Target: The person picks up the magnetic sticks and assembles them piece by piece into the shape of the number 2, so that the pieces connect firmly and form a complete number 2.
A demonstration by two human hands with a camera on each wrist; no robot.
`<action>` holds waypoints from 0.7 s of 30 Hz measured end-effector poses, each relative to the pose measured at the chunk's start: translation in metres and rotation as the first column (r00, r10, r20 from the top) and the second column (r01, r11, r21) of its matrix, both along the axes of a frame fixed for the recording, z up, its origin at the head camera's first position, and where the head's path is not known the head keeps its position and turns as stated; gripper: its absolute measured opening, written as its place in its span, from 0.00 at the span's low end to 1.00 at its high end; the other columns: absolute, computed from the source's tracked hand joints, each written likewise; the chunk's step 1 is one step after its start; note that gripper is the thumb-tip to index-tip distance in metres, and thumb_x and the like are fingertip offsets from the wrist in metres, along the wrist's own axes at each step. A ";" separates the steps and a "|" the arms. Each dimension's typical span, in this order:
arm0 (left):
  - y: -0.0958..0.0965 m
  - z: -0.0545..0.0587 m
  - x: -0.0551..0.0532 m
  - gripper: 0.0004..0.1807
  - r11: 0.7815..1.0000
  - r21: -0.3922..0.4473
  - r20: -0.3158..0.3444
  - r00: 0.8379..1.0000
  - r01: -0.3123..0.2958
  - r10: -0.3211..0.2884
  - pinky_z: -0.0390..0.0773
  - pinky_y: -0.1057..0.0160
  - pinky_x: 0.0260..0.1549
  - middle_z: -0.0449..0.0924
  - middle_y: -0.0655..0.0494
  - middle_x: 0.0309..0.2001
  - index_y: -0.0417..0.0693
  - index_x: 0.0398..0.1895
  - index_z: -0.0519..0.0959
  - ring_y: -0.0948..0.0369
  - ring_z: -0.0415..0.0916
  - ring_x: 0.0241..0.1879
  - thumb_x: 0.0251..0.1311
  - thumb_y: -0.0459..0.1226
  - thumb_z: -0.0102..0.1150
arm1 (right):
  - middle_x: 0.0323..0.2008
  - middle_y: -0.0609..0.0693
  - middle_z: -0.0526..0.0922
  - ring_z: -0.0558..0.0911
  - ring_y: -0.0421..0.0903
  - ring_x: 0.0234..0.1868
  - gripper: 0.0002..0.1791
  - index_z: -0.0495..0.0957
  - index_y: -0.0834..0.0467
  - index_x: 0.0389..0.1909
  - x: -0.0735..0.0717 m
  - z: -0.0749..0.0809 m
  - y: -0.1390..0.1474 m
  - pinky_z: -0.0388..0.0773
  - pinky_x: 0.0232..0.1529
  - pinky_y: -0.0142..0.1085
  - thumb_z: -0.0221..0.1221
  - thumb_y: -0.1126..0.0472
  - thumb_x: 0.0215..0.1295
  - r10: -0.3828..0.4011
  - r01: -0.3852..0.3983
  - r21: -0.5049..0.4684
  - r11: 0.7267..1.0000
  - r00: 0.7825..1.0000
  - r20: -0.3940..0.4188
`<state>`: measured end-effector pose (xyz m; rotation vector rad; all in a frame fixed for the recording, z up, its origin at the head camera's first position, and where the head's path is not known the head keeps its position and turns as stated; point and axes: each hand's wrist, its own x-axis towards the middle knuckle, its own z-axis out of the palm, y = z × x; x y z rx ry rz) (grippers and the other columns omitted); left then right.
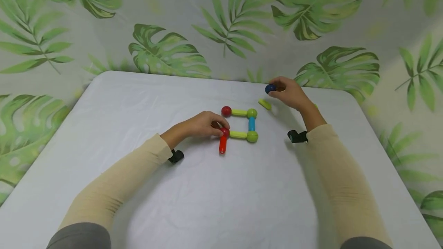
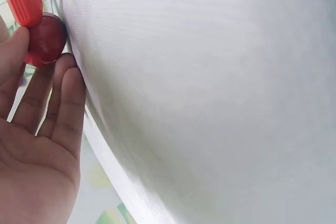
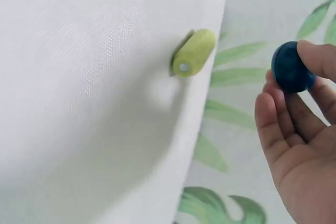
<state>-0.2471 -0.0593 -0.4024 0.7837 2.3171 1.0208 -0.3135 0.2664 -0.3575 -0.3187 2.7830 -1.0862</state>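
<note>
My left hand (image 1: 204,124) grips a red ball (image 2: 48,39) between thumb and fingers, at one corner of a shape made of balls and sticks. From that ball a red stick (image 1: 223,145) points toward the near side, and a yellow-green stick (image 1: 238,135) runs right to a green ball (image 1: 252,137). A blue stick (image 1: 251,124) links it to a second green ball (image 1: 252,113). Another yellow-green stick (image 1: 239,113) leads from there to a red ball (image 1: 226,111). Further right and back, my right hand (image 1: 290,93) pinches a dark blue ball (image 3: 292,67), held apart from the shape.
A loose yellow-green stick (image 3: 194,53) lies on the white table (image 1: 207,195), near its far edge and just left of my right hand. A leaf-patterned cloth (image 1: 166,49) hangs behind the table. Dark wrist cameras stick out under both sleeves.
</note>
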 end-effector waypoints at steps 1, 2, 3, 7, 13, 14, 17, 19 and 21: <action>0.000 0.000 0.000 0.16 1.000 0.002 0.002 1.000 -0.002 0.002 0.81 0.63 0.52 0.84 0.55 0.51 0.51 0.53 0.83 0.58 0.81 0.51 0.62 0.33 0.63 | 0.59 0.62 0.75 0.75 0.57 0.60 0.24 0.70 0.58 0.65 0.005 0.003 0.000 0.73 0.60 0.51 0.58 0.56 0.70 0.017 -0.017 0.004 1.000 1.000 -0.018; 0.000 0.000 -0.001 0.16 1.000 0.003 0.002 1.000 -0.003 0.003 0.81 0.63 0.52 0.84 0.55 0.51 0.51 0.53 0.82 0.58 0.81 0.51 0.62 0.33 0.63 | 0.58 0.62 0.76 0.76 0.56 0.58 0.24 0.70 0.59 0.64 0.011 0.007 -0.001 0.74 0.58 0.51 0.59 0.57 0.70 0.035 -0.035 0.008 0.999 0.999 -0.035; 0.000 0.000 0.000 0.16 1.000 0.004 0.003 1.000 -0.002 0.002 0.81 0.63 0.52 0.84 0.55 0.51 0.51 0.53 0.82 0.58 0.81 0.51 0.62 0.33 0.63 | 0.57 0.61 0.77 0.77 0.56 0.57 0.24 0.70 0.59 0.64 0.019 0.010 -0.001 0.75 0.58 0.50 0.59 0.57 0.70 0.052 -0.052 0.007 0.999 0.997 -0.049; 0.000 0.001 0.001 0.16 1.000 0.005 0.003 1.000 0.003 -0.003 0.81 0.63 0.52 0.84 0.54 0.51 0.50 0.53 0.82 0.58 0.81 0.50 0.62 0.33 0.63 | 0.57 0.60 0.78 0.79 0.54 0.56 0.23 0.70 0.60 0.64 0.054 0.017 -0.004 0.78 0.54 0.32 0.59 0.61 0.69 0.154 -0.157 -0.035 0.987 0.985 -0.080; -0.001 0.003 0.001 0.16 1.000 0.001 -0.011 1.000 0.015 -0.015 0.81 0.63 0.53 0.85 0.54 0.51 0.50 0.53 0.82 0.58 0.81 0.50 0.62 0.32 0.63 | 0.57 0.58 0.79 0.80 0.43 0.54 0.22 0.72 0.59 0.62 0.103 0.013 -0.002 0.78 0.50 0.20 0.60 0.63 0.69 0.243 -0.247 -0.113 0.962 0.969 -0.044; -0.001 0.004 0.001 0.15 1.000 0.002 -0.014 1.000 0.020 -0.020 0.81 0.63 0.53 0.84 0.54 0.51 0.50 0.53 0.82 0.58 0.81 0.50 0.62 0.32 0.63 | 0.57 0.57 0.79 0.81 0.40 0.53 0.21 0.73 0.59 0.61 0.110 0.011 -0.001 0.79 0.49 0.21 0.60 0.63 0.69 0.241 -0.243 -0.123 0.962 0.970 -0.033; 0.000 0.004 0.001 0.15 1.000 0.003 -0.010 1.000 0.020 -0.020 0.81 0.63 0.53 0.84 0.54 0.50 0.50 0.52 0.82 0.58 0.81 0.50 0.62 0.32 0.63 | 0.56 0.58 0.79 0.81 0.33 0.50 0.20 0.73 0.59 0.59 0.132 0.003 0.001 0.80 0.48 0.23 0.62 0.63 0.67 0.234 -0.229 -0.154 0.961 0.972 0.009; 0.000 0.003 0.001 0.15 1.000 0.001 -0.006 1.000 0.022 -0.022 0.81 0.63 0.53 0.84 0.54 0.50 0.50 0.53 0.82 0.58 0.81 0.50 0.62 0.32 0.63 | 0.55 0.59 0.79 0.81 0.33 0.49 0.21 0.73 0.59 0.58 0.145 -0.002 0.001 0.81 0.46 0.25 0.63 0.64 0.66 0.231 -0.221 -0.171 0.960 0.972 0.044; 0.000 0.004 0.000 0.15 1.000 -0.003 -0.002 1.000 0.015 -0.015 0.81 0.63 0.52 0.84 0.55 0.50 0.50 0.52 0.82 0.58 0.81 0.50 0.62 0.32 0.63 | 0.54 0.59 0.79 0.82 0.34 0.48 0.21 0.73 0.59 0.58 0.156 -0.006 0.000 0.82 0.46 0.26 0.64 0.64 0.65 0.235 -0.217 -0.193 0.957 0.969 0.075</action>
